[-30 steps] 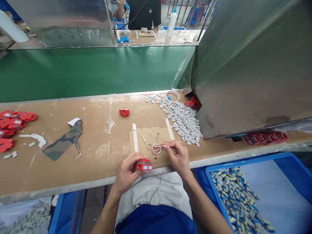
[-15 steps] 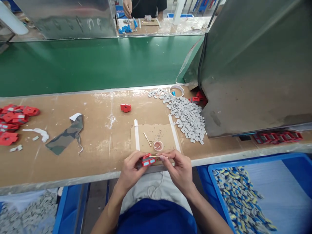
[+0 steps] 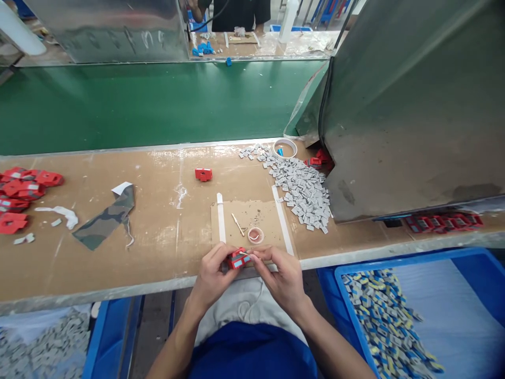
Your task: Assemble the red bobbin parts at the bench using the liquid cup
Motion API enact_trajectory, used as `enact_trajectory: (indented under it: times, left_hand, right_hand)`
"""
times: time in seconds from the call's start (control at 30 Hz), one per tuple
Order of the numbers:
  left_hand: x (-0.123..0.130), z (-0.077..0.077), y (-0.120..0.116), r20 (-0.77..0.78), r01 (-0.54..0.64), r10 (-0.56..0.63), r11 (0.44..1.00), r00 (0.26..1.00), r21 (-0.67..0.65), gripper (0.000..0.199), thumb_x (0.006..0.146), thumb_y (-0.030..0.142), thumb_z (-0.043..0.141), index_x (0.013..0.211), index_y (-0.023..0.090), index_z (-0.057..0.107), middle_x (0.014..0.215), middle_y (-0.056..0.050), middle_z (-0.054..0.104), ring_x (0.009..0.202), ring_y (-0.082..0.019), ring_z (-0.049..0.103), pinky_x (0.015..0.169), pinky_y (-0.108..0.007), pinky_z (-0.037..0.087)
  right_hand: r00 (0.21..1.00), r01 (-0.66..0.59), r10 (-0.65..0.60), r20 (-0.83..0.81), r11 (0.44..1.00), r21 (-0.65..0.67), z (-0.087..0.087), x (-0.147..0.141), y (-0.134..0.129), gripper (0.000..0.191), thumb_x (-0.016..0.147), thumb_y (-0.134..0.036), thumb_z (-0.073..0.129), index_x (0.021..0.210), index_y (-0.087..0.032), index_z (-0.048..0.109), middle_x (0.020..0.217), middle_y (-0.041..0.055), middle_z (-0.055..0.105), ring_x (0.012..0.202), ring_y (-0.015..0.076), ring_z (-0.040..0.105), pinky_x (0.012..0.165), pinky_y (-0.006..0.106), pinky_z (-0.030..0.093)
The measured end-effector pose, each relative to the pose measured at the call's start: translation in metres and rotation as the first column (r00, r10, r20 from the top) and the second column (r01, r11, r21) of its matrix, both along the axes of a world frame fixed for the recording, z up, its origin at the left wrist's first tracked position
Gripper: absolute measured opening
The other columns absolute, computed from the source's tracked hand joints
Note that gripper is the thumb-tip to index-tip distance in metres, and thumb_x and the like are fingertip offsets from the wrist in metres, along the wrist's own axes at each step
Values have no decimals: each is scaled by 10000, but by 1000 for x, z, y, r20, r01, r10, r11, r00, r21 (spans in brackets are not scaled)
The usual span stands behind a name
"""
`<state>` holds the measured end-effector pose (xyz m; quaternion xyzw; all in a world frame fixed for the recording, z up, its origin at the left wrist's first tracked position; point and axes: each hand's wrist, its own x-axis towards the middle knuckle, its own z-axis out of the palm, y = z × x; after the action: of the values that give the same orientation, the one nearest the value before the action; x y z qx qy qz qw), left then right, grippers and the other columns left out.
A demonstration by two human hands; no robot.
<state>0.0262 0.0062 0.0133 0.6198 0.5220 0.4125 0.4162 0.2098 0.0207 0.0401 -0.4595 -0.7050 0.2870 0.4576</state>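
Taking clock directions from the red block in your grip, the brown surface (image 3: 158, 258) spreads under your work, with the green strip (image 3: 158, 105) along its far side at 12 o'clock. A big metal panel (image 3: 414, 116) leans in at 2 o'clock, and the blue tray (image 3: 469, 305) of small grey, blue and yellow parts sits between 3 and 4, below the surface's edge. Across the strip, at 12, is a person in a dark shirt (image 3: 236, 15).

The grey tile heap (image 3: 303, 192) lies between 1 and 2, just beside your taped cardboard sheet (image 3: 231, 208). The camouflage cloth (image 3: 110, 217) is between 9 and 10; the red pile (image 3: 29, 189) lies beyond it.

Your hands are close together, each pinched on something: your left hand (image 3: 215, 267) grips the red block (image 3: 237, 259) at the surface's near edge, and your right hand (image 3: 280, 273) holds a thin stick (image 3: 245, 253), its tip at the block's top. Whether your right fingers touch the block, you can't tell.

A tape ring (image 3: 295, 149) lies at 1, a lone red piece (image 3: 203, 175) at 11. On the cardboard, the small round dish (image 3: 255, 236) is at 1 and a loose white stick (image 3: 238, 224) at 12.
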Motion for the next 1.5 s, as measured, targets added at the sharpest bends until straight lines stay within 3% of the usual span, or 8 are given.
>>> enact_trajectory:
  times: [0.3, 0.47, 0.67, 0.83, 1.0, 1.07, 1.23, 1.5]
  left_hand:
    - [0, 3, 1, -16, -3, 3, 1000, 1000, 7, 81, 892, 209, 699, 968, 196, 723, 834, -42, 685, 731, -169, 643, 642, -244, 492]
    - [0, 3, 1, 0, -6, 6, 1000, 1000, -7, 91, 892, 245, 706, 968, 201, 730, 831, -45, 694, 728, -175, 644, 641, -250, 496]
    - [-3, 1, 2, -14, -2, 2, 1000, 1000, 26, 96, 883, 234, 711, 972, 202, 728, 834, -40, 707, 719, -169, 654, 646, -245, 504]
    - [-4, -1, 3, -6, 13, -13, 999, 1000, 45, 109, 873, 224, 717, 980, 202, 730, 835, -45, 716, 727, -178, 664, 648, -249, 505]
    - [-5, -1, 1, 3, 30, -31, 999, 1000, 36, 108, 887, 229, 710, 992, 206, 726, 874, -51, 727, 756, -179, 671, 665, -247, 507]
    - [-5, -1, 1, 5, 28, -28, 999, 1000, 38, 110, 892, 225, 709, 1000, 206, 721, 876, -48, 726, 761, -176, 671, 672, -245, 508]
    - [-7, 0, 0, 23, 48, -49, 998, 999, 35, 108, 903, 233, 717, 1005, 200, 731, 861, -43, 715, 739, -161, 653, 638, -228, 486]
    - [-19, -12, 1, 145, 178, -191, 979, 971, 101, 475, 951, 149, 638, 1395, 317, 656, 995, -57, 670, 864, -167, 653, 753, -260, 508]
  right_hand:
    - [990, 124, -125, -64, 992, -18, 8, 18, 6, 99, 960, -219, 662, 863, -239, 671, 853, 42, 794, 789, 191, 772, 721, 287, 617]
    - [985, 169, -169, 12, 986, -5, -9, 17, 20, 178, 984, -292, 626, 823, -233, 673, 912, 74, 744, 846, 207, 725, 761, 335, 593]
    - [976, 79, -87, 202, 996, 48, -28, 36, 53, 246, 1037, -355, 503, 1171, -227, 663, 1177, 130, 693, 1101, 259, 666, 930, 406, 556]
    - [794, 114, -129, 594, 992, 62, -28, 93, 106, 209, 1015, -216, 479, 1029, -199, 688, 1006, 122, 682, 972, 286, 633, 867, 419, 512]
    - [612, 12, -45, 790, 999, 48, -26, 104, 127, 200, 997, -194, 514, 891, -204, 684, 900, 105, 657, 854, 261, 612, 769, 363, 478]
    - [652, -1, -33, 758, 999, 45, -21, 102, 126, 203, 996, -201, 508, 885, -202, 678, 900, 102, 667, 846, 250, 617, 766, 352, 472]
    - [910, 83, -40, 412, 993, -88, -2, 106, 102, 181, 987, -290, 545, 943, -194, 691, 842, 50, 692, 744, 193, 628, 695, 304, 480]
    - [976, -20, 57, 212, 985, -172, 25, 90, 37, 216, 998, -227, 556, 1024, -234, 771, 871, 44, 575, 809, 172, 581, 716, 292, 478]
